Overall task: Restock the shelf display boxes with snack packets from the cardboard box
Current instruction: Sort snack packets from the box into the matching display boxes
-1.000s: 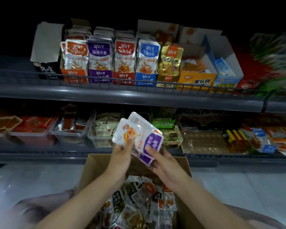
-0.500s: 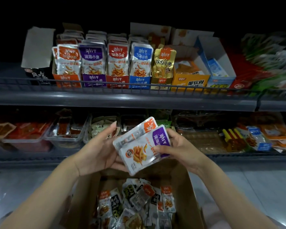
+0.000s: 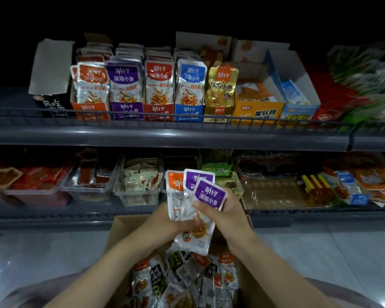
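I'm in a shop, facing a snack aisle. Grey metal shelving (image 3: 165, 135) runs across in front of me, with a wire rail (image 3: 142, 116) along the upper shelf's front edge. Behind that rail, branded display boxes (image 3: 125, 111) stand side by side, each packed with rows of matching snack packets (image 3: 158, 85) facing outward. The lower shelf carries clear plastic bins (image 3: 138, 196) of wrapped snacks. Below me is an open cardboard box (image 3: 120, 225) heaped with mixed stock, and a pale tiled floor (image 3: 320, 252) runs beneath the shelving.
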`<state>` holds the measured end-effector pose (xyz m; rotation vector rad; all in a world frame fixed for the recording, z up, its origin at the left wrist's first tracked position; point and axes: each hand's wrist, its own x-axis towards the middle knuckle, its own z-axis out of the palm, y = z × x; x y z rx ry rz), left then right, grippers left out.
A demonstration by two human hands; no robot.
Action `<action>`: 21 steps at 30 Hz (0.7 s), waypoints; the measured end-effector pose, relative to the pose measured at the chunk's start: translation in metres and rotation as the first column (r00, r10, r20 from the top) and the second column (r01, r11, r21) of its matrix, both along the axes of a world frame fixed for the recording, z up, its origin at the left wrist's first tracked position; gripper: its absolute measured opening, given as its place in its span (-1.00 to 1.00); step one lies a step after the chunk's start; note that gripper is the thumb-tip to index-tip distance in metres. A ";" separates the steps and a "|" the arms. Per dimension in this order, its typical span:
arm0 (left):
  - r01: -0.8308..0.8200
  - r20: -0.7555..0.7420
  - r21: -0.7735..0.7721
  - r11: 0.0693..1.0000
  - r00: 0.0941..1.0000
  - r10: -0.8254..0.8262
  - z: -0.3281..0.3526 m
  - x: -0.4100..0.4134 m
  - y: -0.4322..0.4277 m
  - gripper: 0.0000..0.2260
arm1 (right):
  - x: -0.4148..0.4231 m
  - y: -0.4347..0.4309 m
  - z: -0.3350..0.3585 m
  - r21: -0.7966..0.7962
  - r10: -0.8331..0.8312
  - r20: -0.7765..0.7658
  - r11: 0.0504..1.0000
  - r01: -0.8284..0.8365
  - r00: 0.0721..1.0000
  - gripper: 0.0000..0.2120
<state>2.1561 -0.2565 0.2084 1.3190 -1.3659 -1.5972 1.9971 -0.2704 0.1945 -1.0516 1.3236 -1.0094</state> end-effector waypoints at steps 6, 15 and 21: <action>-0.185 -0.105 0.063 0.981 0.976 0.191 0.001 0.012 -0.014 -0.83 | -0.013 -0.012 0.007 0.059 0.022 0.195 0.998 -0.034 0.981 -0.49; -0.261 -0.019 -0.096 0.961 0.965 0.260 0.008 0.016 -0.019 -0.91 | -0.015 -0.012 0.012 0.213 -0.006 0.374 0.974 -0.080 0.927 -0.62; -0.158 -0.110 0.117 0.981 0.979 0.171 0.006 0.031 -0.027 -0.88 | -0.012 -0.013 0.012 0.254 0.059 0.398 0.952 -0.172 0.915 -0.60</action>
